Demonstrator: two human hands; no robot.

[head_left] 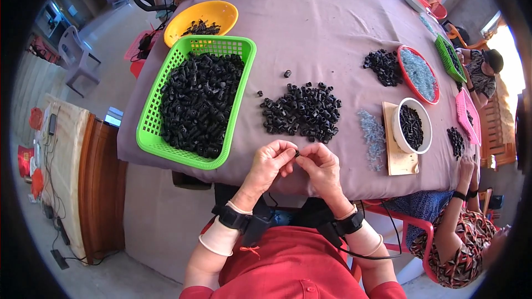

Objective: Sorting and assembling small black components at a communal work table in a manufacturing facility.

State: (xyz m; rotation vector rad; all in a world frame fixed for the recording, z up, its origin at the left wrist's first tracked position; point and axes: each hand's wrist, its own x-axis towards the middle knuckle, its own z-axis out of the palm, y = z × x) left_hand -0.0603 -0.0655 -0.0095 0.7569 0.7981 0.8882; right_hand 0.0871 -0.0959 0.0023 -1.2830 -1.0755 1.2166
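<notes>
Close together at the table's near edge, my left hand and my right hand pinch a small black plastic part between their fingertips. Most of that part is hidden by the fingers. Just beyond my hands lies a pile of short black tube-like plastic parts, with two loose ones a little apart from it. On the left stands a green plastic basket heaped with black parts. To the right are a scatter of small clear pieces and a white bowl holding thin black pieces.
A yellow bowl with dark bits sits behind the green basket. A wooden board lies under the white bowl. Farther right are a red tray of clear pieces and a pink basket. Several people sit around the cloth-covered table.
</notes>
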